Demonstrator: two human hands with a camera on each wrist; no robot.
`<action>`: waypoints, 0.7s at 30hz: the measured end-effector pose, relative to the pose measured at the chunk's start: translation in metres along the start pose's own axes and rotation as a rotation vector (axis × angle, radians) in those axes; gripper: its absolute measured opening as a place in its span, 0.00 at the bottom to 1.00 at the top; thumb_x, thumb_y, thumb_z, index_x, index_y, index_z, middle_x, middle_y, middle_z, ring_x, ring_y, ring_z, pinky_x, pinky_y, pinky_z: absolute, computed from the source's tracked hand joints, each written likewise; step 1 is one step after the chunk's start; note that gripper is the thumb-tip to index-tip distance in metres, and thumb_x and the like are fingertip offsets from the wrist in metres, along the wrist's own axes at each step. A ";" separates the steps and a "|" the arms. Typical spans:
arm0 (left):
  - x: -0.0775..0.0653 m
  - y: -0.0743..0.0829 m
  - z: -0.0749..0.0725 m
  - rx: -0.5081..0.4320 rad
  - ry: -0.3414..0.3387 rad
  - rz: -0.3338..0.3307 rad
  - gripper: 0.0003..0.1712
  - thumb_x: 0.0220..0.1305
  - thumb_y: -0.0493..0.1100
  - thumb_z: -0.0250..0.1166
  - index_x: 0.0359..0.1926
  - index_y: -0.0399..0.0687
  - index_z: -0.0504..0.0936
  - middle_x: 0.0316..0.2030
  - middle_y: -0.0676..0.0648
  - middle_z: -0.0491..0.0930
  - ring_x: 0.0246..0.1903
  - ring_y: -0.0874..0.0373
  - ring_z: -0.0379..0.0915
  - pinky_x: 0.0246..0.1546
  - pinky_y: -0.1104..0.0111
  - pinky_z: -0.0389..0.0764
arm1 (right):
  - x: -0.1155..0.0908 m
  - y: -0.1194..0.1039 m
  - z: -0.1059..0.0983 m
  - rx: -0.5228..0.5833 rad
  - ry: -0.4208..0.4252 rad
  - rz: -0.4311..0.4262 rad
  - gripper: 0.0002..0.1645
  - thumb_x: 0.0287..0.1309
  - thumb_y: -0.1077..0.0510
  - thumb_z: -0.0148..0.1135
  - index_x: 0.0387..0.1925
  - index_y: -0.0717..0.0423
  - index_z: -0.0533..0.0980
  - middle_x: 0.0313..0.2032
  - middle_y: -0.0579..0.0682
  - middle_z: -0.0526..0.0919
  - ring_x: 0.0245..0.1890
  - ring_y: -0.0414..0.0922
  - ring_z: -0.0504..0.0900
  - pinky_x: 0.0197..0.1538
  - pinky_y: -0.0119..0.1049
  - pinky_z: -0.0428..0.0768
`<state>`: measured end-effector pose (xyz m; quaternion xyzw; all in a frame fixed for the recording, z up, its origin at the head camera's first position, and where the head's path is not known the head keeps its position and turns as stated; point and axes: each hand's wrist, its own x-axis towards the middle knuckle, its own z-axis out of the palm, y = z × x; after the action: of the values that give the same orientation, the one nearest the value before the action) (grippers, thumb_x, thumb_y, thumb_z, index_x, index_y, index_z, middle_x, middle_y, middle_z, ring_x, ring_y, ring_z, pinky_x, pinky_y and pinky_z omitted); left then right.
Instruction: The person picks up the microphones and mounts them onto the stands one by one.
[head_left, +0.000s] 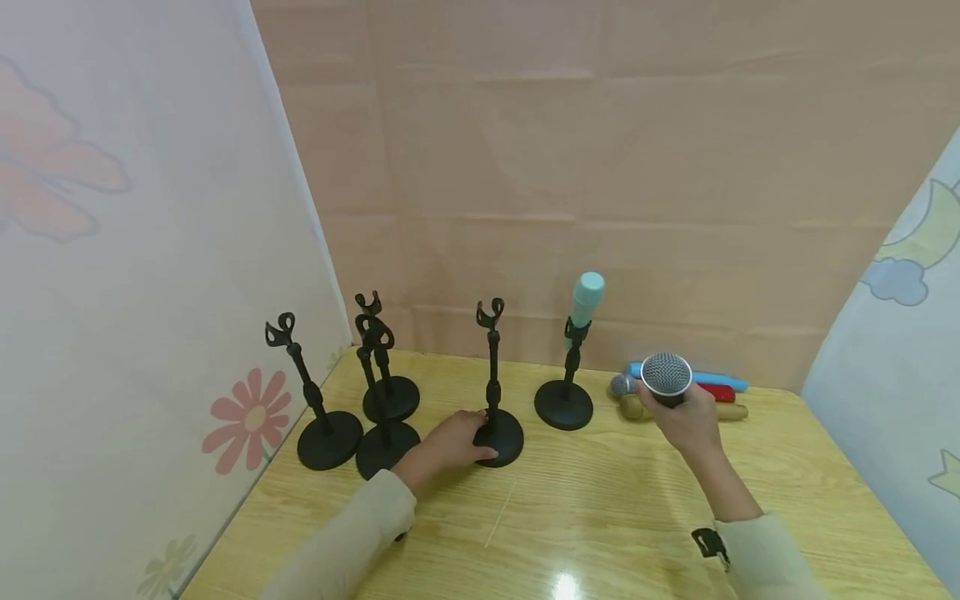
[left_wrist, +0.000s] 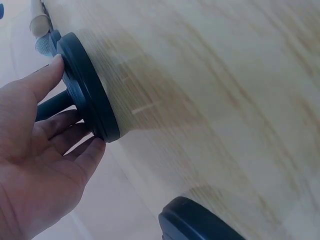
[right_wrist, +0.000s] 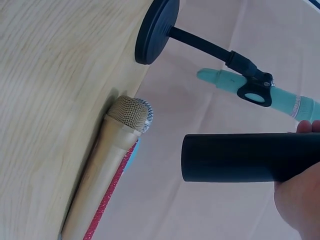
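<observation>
My left hand (head_left: 450, 442) grips the round base of a black microphone stand (head_left: 492, 367), thumb on one side of the rim and fingers on the other. The stand is upright on the table, and its clip holds nothing. In the left wrist view, the base (left_wrist: 90, 90) sits between thumb and fingers. My right hand (head_left: 692, 423) holds a black microphone (head_left: 666, 375) above the table, its silver mesh head toward the head camera. The right wrist view shows its plain black handle (right_wrist: 230, 157). Beside it, a teal microphone (head_left: 588, 296) is tilted in another stand's clip.
Three more black stands, one left (head_left: 330, 439), one behind (head_left: 393, 400) and one near my left forearm (head_left: 384, 450), have nothing in their clips. A gold microphone (right_wrist: 105, 165), a red one (head_left: 720, 392) and a blue one (head_left: 723, 382) lie together by the back wall.
</observation>
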<state>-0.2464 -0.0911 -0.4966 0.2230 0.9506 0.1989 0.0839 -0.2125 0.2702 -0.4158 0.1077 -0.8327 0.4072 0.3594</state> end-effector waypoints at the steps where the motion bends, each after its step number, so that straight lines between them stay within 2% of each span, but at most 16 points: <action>1: 0.000 0.001 0.000 0.003 -0.003 0.004 0.41 0.67 0.60 0.68 0.70 0.39 0.72 0.69 0.42 0.72 0.68 0.46 0.68 0.66 0.56 0.72 | 0.000 -0.001 0.000 0.008 0.003 -0.005 0.19 0.44 0.71 0.75 0.42 0.70 0.80 0.36 0.68 0.86 0.40 0.10 0.70 0.44 0.10 0.68; 7: -0.002 0.005 0.002 0.023 -0.015 0.040 0.41 0.65 0.60 0.69 0.69 0.39 0.73 0.69 0.43 0.72 0.67 0.48 0.69 0.66 0.58 0.72 | 0.001 -0.005 0.002 0.014 0.007 -0.020 0.19 0.44 0.71 0.76 0.40 0.70 0.81 0.35 0.65 0.86 0.39 0.10 0.71 0.43 0.10 0.69; 8: -0.003 0.006 0.003 0.026 -0.016 0.045 0.41 0.65 0.60 0.69 0.69 0.39 0.73 0.69 0.43 0.72 0.67 0.48 0.69 0.66 0.58 0.72 | 0.002 -0.006 0.003 0.013 0.008 -0.017 0.18 0.44 0.70 0.76 0.40 0.70 0.81 0.34 0.57 0.88 0.38 0.10 0.71 0.43 0.10 0.69; 10: -0.003 0.009 0.004 0.035 -0.019 0.052 0.41 0.65 0.60 0.69 0.69 0.40 0.73 0.69 0.44 0.72 0.67 0.49 0.69 0.66 0.59 0.72 | 0.002 -0.008 0.004 0.016 0.010 -0.006 0.18 0.44 0.70 0.77 0.39 0.69 0.81 0.33 0.52 0.88 0.38 0.11 0.72 0.43 0.10 0.70; 14: -0.004 0.017 0.005 0.047 -0.032 0.050 0.41 0.65 0.60 0.69 0.70 0.42 0.72 0.70 0.45 0.71 0.69 0.50 0.67 0.67 0.59 0.71 | 0.004 -0.014 0.005 0.019 0.014 0.011 0.17 0.45 0.68 0.76 0.38 0.69 0.81 0.33 0.53 0.88 0.36 0.12 0.72 0.42 0.11 0.69; 16: -0.005 0.020 0.005 0.047 -0.036 0.052 0.41 0.65 0.60 0.69 0.71 0.42 0.72 0.70 0.45 0.71 0.69 0.50 0.67 0.67 0.59 0.71 | 0.005 -0.018 0.007 0.023 0.012 0.012 0.17 0.46 0.67 0.76 0.39 0.70 0.80 0.33 0.65 0.86 0.36 0.12 0.71 0.41 0.11 0.69; 21: -0.007 0.025 0.008 0.039 -0.045 0.060 0.41 0.64 0.60 0.70 0.71 0.44 0.72 0.70 0.47 0.71 0.69 0.51 0.66 0.68 0.59 0.70 | 0.008 -0.027 0.008 0.045 0.000 0.015 0.18 0.47 0.66 0.75 0.40 0.70 0.80 0.34 0.64 0.86 0.35 0.15 0.72 0.40 0.12 0.70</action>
<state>-0.2284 -0.0708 -0.4926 0.2577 0.9450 0.1778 0.0951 -0.2097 0.2474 -0.3976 0.1093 -0.8241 0.4286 0.3539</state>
